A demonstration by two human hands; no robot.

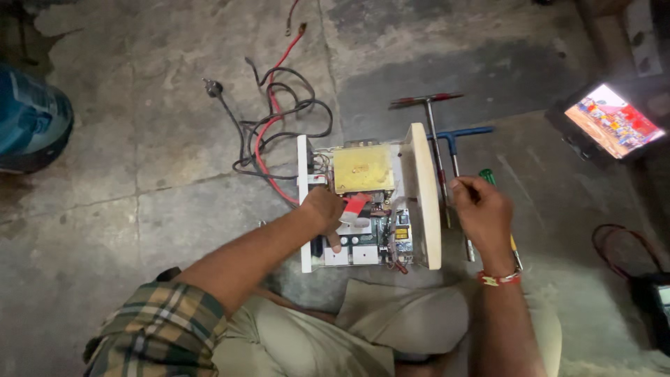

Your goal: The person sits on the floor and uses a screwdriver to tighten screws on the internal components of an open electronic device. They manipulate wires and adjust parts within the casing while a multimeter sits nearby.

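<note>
An opened white electrical unit (423, 188) lies on the floor in front of me, showing a yellowish transformer block (363, 168) and a circuit board (391, 234). My left hand (325, 209) rests inside the unit beside a red part (356, 205), fingers touching the components. My right hand (481, 206) hovers just right of the unit, fingers pinched on the shaft of a blue-handled T-wrench (457, 139). A green-handled screwdriver (487, 176) lies under that hand.
A red-handled T-wrench (427, 103) lies behind the unit. Black and red cables (276, 122) with a plug (212, 88) trail to the back left. A lit phone screen (613, 120) is at the right, a blue container (31, 119) at the far left, a cable loop (618, 248) at the right.
</note>
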